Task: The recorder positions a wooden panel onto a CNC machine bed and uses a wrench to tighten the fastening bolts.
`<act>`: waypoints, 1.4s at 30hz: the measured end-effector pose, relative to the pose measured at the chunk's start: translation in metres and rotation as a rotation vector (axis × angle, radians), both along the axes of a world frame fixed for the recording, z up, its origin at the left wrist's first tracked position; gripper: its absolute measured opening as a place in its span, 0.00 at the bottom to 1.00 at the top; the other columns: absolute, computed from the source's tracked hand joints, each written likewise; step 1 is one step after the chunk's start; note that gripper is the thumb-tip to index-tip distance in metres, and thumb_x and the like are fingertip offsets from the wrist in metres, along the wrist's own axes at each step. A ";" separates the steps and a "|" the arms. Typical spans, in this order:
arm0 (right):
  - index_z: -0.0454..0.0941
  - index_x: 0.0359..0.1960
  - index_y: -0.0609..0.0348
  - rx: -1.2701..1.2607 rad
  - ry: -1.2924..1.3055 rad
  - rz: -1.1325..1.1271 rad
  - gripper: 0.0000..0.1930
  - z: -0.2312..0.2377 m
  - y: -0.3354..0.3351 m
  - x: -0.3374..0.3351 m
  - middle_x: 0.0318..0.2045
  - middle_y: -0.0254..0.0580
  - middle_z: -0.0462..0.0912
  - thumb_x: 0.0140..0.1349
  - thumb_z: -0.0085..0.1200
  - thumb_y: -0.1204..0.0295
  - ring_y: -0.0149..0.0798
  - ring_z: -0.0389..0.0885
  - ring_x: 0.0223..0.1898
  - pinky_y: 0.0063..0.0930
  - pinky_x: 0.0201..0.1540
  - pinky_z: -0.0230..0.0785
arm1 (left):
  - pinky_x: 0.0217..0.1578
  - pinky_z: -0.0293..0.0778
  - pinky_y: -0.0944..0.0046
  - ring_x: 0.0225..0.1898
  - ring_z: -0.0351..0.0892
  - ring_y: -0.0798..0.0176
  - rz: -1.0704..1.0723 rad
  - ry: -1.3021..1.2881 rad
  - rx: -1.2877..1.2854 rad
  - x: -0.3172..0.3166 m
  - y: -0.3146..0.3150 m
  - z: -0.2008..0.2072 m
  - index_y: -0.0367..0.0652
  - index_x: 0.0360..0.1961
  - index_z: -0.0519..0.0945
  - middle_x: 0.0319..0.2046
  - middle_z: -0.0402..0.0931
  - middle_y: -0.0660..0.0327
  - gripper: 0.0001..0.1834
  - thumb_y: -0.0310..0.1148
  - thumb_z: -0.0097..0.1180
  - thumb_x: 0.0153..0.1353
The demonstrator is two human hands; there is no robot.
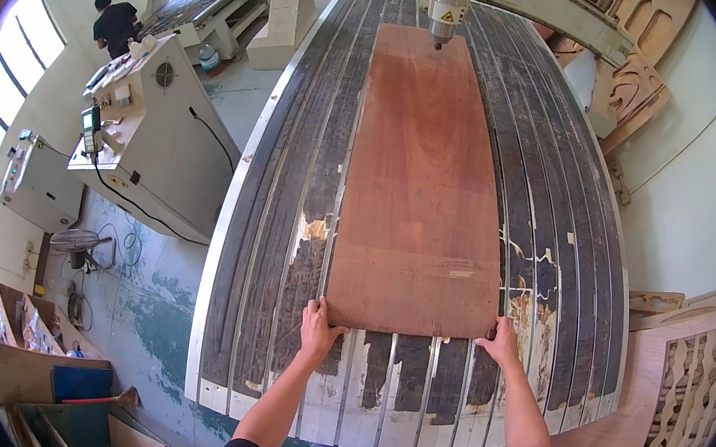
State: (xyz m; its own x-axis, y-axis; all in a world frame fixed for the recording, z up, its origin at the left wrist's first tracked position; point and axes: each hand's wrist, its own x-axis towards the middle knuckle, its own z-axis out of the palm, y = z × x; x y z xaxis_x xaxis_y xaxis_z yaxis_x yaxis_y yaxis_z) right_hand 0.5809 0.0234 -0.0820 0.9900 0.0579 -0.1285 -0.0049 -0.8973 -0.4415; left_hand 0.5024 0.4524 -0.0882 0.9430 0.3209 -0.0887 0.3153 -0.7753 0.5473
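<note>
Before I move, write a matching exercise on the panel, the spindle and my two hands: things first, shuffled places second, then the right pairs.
Things
1. Reddish-brown panel
2. Left hand
3. Spindle
4. Right hand

Places
A. At the panel's near right corner
B. By the panel's far end
C. On the slotted bed
D. At the panel's near left corner

Pairs: 1-C; 2-D; 3-B; 4-A

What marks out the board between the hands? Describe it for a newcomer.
Find the slotted machine bed. Along its middle lies a long wooden board, left hand and right hand at its near corners. Its reddish face sets it apart from the dark, scuffed strips alongside.
</note>
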 end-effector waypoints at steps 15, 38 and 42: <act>0.65 0.54 0.64 0.038 0.072 -0.018 0.40 0.001 0.003 0.019 0.49 0.55 0.72 0.36 0.73 0.70 0.55 0.70 0.53 0.41 0.56 0.64 | 0.50 0.67 0.56 0.48 0.68 0.46 -0.044 -0.115 0.023 0.013 0.001 -0.008 0.26 0.57 0.66 0.44 0.68 0.49 0.48 0.37 0.75 0.34; 0.76 0.42 0.68 -0.276 0.213 -0.253 0.37 0.007 0.026 0.053 0.45 0.61 0.79 0.42 0.67 0.45 0.56 0.78 0.48 0.43 0.49 0.71 | 0.48 0.70 0.55 0.48 0.71 0.46 -0.001 -0.130 -0.068 0.019 0.004 -0.004 0.30 0.53 0.69 0.44 0.69 0.49 0.44 0.31 0.76 0.32; 0.78 0.40 0.71 -0.233 0.158 -0.185 0.36 0.004 0.019 0.054 0.40 0.63 0.81 0.40 0.69 0.47 0.57 0.80 0.44 0.43 0.47 0.72 | 0.49 0.69 0.55 0.48 0.70 0.46 -0.002 -0.129 -0.056 0.018 0.001 -0.006 0.29 0.53 0.70 0.44 0.69 0.48 0.43 0.32 0.75 0.33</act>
